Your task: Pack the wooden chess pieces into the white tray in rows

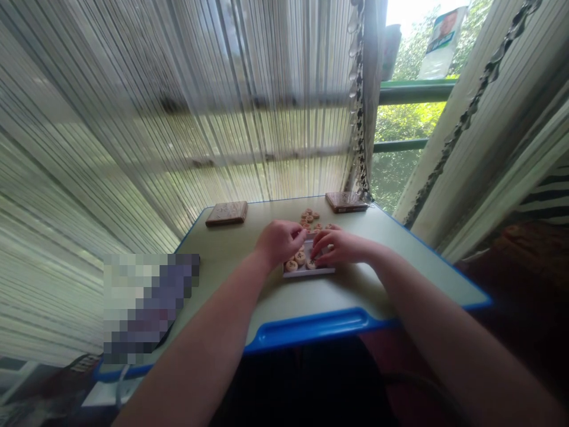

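A shallow white box (309, 273) lies on the table, with several round wooden Chinese chess pieces (291, 265) in its left part. My left hand (281, 240) is over the box's left side, fingers curled and pinched together; whatever they hold is hidden. From the right, my right hand (338, 246) reaches into the box, its fingertips closed on a Chinese chess piece (312, 264) near the front wall. More loose pieces (310, 217) are scattered on the table just beyond the box.
The pale table (222, 261) has a blue rim with a moulded groove (313, 327) at the front. Flat brown boxes stand at the back left (226, 213) and back right (347, 201). A blurred-out item (153, 308) is at the left edge. Striped curtains (222, 118) hang behind.
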Available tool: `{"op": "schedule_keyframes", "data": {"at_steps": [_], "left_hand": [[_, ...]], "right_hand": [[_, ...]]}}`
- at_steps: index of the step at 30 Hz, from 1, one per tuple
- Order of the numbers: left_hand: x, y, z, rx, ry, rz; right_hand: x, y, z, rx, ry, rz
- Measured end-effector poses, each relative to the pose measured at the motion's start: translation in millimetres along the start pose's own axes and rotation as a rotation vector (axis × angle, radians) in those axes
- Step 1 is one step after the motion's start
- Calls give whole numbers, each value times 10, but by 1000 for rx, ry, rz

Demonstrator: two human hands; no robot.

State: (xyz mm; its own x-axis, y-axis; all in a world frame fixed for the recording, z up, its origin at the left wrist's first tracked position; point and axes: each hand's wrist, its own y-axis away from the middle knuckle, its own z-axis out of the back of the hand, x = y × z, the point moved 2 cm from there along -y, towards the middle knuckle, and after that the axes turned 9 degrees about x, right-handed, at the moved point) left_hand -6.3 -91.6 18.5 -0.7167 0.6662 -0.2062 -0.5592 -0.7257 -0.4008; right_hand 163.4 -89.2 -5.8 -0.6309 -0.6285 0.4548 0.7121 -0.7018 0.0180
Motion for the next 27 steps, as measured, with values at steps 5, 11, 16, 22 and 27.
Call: {"op": "schedule_keyframes", "data": {"at_steps": [5, 11, 16, 22, 27], "left_hand": [[2, 10, -3, -16, -24, 5], [27, -5, 10, 32, -5, 63], [101, 23, 88, 324, 102, 184], [160, 97, 138, 668, 285, 238], [187, 113, 133, 697, 306, 227]], "right_hand": [[18, -28, -53, -7, 23, 13], [43, -25, -50, -44, -5, -21], [65, -41, -74, -44, -10, -45], [117, -35, -60, -82, -7, -78], [119, -32, -56, -76, 5, -87]]}}
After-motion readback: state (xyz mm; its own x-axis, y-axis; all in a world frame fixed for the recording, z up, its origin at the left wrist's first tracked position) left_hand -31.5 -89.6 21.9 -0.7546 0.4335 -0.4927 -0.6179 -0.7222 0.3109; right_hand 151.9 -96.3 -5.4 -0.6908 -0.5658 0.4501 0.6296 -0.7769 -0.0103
